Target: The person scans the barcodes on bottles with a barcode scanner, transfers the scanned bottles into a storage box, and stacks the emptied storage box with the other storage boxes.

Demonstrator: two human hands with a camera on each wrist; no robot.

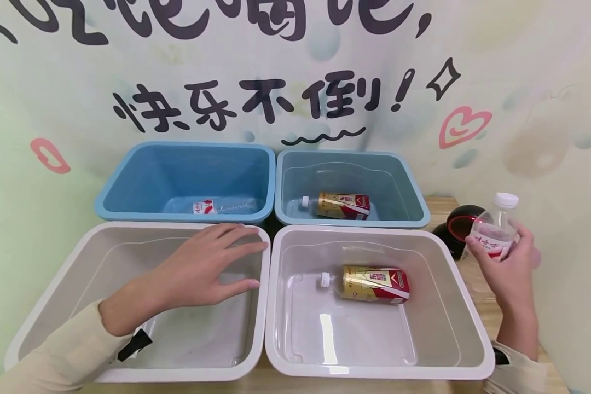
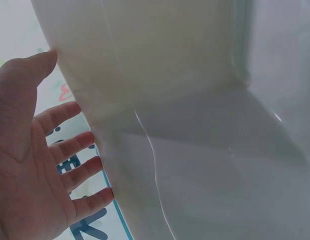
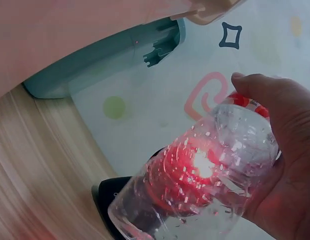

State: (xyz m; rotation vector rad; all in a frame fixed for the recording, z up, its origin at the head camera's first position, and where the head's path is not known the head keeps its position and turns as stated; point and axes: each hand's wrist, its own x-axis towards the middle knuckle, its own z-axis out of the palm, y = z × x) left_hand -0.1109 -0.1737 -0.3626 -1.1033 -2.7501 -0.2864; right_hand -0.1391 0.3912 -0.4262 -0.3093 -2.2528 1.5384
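The right hand (image 1: 509, 268) grips a clear bottle (image 1: 490, 244) round its label, thumb on one side and fingers on the other, cap up; the long axis is tilted, the base slanting toward the left hand's side. The left hand (image 1: 202, 273) holds nothing: its fingers are spread over the left white bin (image 1: 187, 375), tips at or just beside the rim, though contact is hard to tell. The bottle is well apart from the left hand, so the right is the nearer one by far. What seems to matter most is that the bottle is outside the bins, with the right white bin (image 1: 374, 372) just left of the right hand and between the two hands. Inside it a gold bottle (image 1: 374, 283) lies sideways, cap toward the left hand. A black device (image 1: 455, 232) sits just beyond the right hand.
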